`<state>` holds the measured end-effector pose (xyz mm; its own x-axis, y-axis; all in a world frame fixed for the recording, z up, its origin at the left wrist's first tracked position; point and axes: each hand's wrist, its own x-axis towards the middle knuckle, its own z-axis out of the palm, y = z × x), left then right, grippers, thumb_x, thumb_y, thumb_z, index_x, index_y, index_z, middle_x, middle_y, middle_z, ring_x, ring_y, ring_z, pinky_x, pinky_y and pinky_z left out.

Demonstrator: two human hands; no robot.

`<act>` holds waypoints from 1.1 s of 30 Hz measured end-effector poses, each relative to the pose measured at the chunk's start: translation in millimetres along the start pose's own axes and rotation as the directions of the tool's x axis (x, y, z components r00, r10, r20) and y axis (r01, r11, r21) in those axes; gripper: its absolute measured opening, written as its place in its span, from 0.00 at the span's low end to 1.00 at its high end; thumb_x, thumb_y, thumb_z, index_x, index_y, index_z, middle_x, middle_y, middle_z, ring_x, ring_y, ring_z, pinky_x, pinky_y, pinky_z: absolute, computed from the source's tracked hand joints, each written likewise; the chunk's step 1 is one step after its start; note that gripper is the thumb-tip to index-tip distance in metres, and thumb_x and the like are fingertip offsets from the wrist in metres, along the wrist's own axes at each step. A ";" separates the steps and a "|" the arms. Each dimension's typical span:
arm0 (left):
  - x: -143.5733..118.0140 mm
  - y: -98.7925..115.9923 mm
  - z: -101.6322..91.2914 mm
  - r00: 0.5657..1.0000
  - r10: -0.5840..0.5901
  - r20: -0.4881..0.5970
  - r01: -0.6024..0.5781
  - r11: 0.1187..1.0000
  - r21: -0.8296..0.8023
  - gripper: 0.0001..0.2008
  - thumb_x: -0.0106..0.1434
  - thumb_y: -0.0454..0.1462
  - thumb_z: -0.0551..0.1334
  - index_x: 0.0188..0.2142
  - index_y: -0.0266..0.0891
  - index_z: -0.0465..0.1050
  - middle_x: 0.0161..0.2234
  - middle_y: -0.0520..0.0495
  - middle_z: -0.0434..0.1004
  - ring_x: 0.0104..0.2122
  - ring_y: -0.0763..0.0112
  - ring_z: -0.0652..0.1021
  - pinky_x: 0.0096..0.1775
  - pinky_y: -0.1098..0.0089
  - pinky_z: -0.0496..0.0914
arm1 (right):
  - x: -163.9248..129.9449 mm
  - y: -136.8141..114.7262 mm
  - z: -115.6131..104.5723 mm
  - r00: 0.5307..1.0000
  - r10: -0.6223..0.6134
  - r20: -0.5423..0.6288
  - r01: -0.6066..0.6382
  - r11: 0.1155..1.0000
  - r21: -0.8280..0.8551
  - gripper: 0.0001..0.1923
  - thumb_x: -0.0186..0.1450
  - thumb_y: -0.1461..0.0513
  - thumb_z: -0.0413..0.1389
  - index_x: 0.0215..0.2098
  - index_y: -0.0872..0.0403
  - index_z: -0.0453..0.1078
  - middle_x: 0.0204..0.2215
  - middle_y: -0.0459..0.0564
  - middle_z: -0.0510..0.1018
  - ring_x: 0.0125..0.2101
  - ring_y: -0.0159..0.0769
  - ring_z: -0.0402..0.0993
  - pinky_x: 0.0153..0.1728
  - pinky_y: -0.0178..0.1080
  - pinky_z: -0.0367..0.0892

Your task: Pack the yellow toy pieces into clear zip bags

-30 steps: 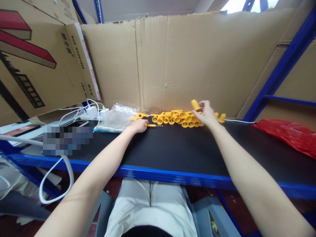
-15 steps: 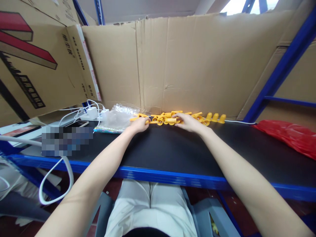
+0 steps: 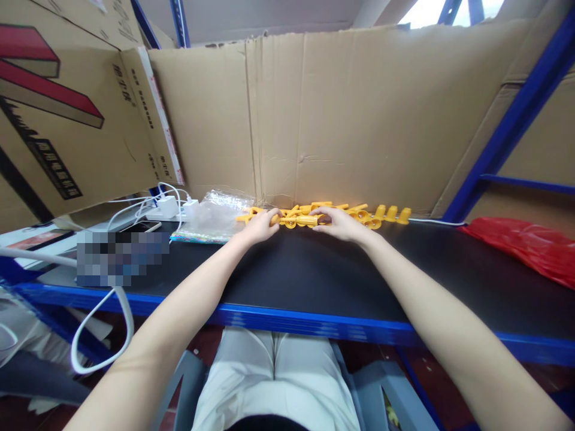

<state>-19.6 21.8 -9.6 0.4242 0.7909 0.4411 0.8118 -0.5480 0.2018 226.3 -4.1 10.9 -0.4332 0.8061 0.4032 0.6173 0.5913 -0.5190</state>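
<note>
Our left fingers [image 3: 268,216] curl down onto the left end of the yellow parts [image 3: 309,215], closed around 1 of them, though we cannot tell exactly which piece they pinch. Our left hand [image 3: 258,226] rests on the table [image 3: 314,269] just right of the clear bag [image 3: 215,214]. Our right fingers [image 3: 320,212] bend over the middle of the same row and press on 1 part; how firmly they grip is hidden by the knuckles. Our right hand [image 3: 341,222] lies close to the left one, the 2 hands near each other with a short stretch of yellow between them.

The yellow parts lie in a loose row at the far edge of the table, touching the foot of the cardboard wall [image 3: 341,114]. A few caps [image 3: 392,213] stand upright at the right end of the row, just beyond our right hand.

Left of the bag sit white chargers [image 3: 173,206] with white cables [image 3: 103,335], 1 cable looping down past the blue table edge. A phone [image 3: 139,225] lies beside them. Well to the right, a red bag [image 3: 525,245] lies on the table by a blue post [image 3: 512,120].
</note>
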 end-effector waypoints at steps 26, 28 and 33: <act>-5.6 13.2 -7.5 0.995 0.058 -0.083 -0.058 0.998 0.002 0.13 0.51 0.39 0.56 0.37 0.39 0.70 0.23 0.52 0.69 0.24 0.73 0.68 0.26 0.73 0.57 | -0.5 8.9 -3.7 0.995 0.037 0.089 -0.065 0.940 0.336 0.17 0.59 0.59 0.53 0.46 0.54 0.61 0.39 0.54 0.73 0.36 0.36 0.73 0.41 0.45 0.69; -5.7 13.1 -7.2 0.995 0.063 -0.084 -0.062 0.998 0.012 0.13 0.51 0.39 0.56 0.36 0.39 0.70 0.23 0.52 0.69 0.23 0.73 0.68 0.26 0.73 0.57 | 0.2 10.6 -2.1 0.998 0.029 0.062 -0.047 0.949 0.313 0.16 0.58 0.59 0.55 0.43 0.54 0.62 0.39 0.53 0.72 0.39 0.36 0.72 0.45 0.46 0.66; -4.5 11.4 -7.3 0.997 0.025 -0.080 -0.024 1.000 0.013 0.12 0.51 0.40 0.56 0.35 0.39 0.70 0.24 0.51 0.70 0.23 0.73 0.68 0.25 0.74 0.56 | 0.2 9.1 0.5 1.000 -0.006 0.025 -0.001 0.959 0.284 0.16 0.55 0.61 0.58 0.41 0.53 0.65 0.43 0.52 0.71 0.41 0.37 0.71 0.47 0.45 0.65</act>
<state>-15.2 10.0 -2.9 0.4107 0.7529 0.5143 0.8067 -0.5629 0.1798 231.5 1.4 5.9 -0.4532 0.8029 0.3873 0.4060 0.5727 -0.7122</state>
